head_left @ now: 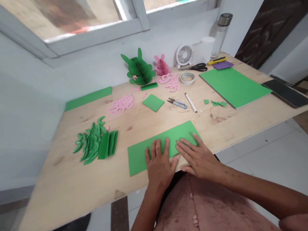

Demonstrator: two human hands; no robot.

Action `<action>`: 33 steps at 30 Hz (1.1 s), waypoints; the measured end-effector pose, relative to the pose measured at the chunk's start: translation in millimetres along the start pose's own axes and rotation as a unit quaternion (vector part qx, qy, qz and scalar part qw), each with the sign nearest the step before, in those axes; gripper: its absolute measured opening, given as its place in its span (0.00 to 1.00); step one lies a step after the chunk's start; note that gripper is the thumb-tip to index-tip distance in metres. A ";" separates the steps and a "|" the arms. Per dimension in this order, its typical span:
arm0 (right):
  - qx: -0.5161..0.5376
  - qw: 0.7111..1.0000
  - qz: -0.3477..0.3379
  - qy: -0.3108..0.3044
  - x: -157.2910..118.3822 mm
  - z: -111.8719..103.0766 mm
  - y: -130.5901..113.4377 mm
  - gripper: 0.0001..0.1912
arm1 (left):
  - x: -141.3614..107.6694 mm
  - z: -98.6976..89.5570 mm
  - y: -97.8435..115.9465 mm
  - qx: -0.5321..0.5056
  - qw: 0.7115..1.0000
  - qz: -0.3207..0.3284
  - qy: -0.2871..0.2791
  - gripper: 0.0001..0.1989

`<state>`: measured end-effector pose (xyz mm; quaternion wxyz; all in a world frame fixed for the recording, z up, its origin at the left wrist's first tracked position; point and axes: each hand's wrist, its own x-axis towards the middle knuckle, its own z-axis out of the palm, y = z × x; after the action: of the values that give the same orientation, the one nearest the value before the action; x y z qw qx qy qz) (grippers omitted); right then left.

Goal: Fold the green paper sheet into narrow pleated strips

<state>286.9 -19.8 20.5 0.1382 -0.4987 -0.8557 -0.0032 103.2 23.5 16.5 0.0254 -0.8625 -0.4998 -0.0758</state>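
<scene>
My left hand (pixel 159 163) and my right hand (pixel 197 157) lie flat side by side on a green paper sheet (pixel 141 157), at the front edge of a wooden table (pixel 60 179). Their fingers are slightly spread and they grip nothing. Left of the sheet is a heap of curved green paper cutouts (pixel 90 144) beside a pleated green paper block (pixel 108 144). Beyond my hands lie a green paper square (pixel 153 102), blue-handled thread snips (pixel 177 103) and a white pen (pixel 191 102). Pink paper cutouts (pixel 121 104) lie further left.
Along the wall stand a green honeycomb paper figure (pixel 139 69), a pink one (pixel 161 65), a small white fan (pixel 183 55) and a glass bottle (pixel 220 35). Black-handled scissors (pixel 197 67), a tape roll (pixel 187 78) and a large green sheet (pixel 234 86) lie on the table's far side.
</scene>
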 end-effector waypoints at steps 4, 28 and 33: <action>-0.027 1.000 0.005 -0.012 -11.6 -2.2 7.1 0.34 | 0.1 -1.0 0.2 0.001 1.000 -0.003 -0.005 0.31; -0.049 0.998 0.033 -0.010 -24.5 -10.0 37.7 0.39 | 0.2 0.6 1.9 0.005 1.000 -0.005 -0.001 0.31; -0.057 0.998 0.023 -0.024 -26.0 -10.5 39.1 0.40 | 0.2 -0.8 1.6 -0.001 1.000 -0.011 -0.006 0.31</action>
<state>334.9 -23.7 19.3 0.0888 -0.5252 -0.8455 -0.0367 104.6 22.8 17.4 0.0202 -0.8573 -0.5095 -0.0713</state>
